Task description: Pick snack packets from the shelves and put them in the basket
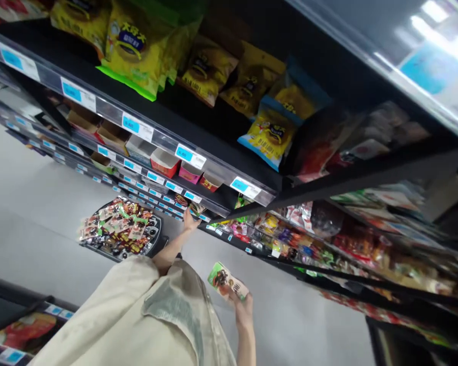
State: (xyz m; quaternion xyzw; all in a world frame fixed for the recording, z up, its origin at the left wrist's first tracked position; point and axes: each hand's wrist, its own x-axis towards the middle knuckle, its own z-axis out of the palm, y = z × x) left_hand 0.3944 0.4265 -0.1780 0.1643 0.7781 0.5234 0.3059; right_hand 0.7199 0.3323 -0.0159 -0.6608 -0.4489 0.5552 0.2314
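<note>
My right hand [242, 307] is closed on a snack packet [226, 281] with a green end, a pale end and a dark food picture, held above the grey floor. My left hand [191, 220] reaches down to a low shelf at the foot of the rack, right by some small packets [197, 208]. Its fingers are small and partly hidden there, so I cannot make out whether it grips one. Left of that arm, a black basket [160, 235] full of brown, green and pale snack packets [124, 226] sits on the floor.
Yellow snack bags [132, 48] stand on the upper shelf [110, 109], which has blue-and-white price tags. Small open boxes [164, 161] line the shelf below. Colourful packs [290, 244] fill the racks to the right. Another shelf corner [26, 330] juts in at lower left.
</note>
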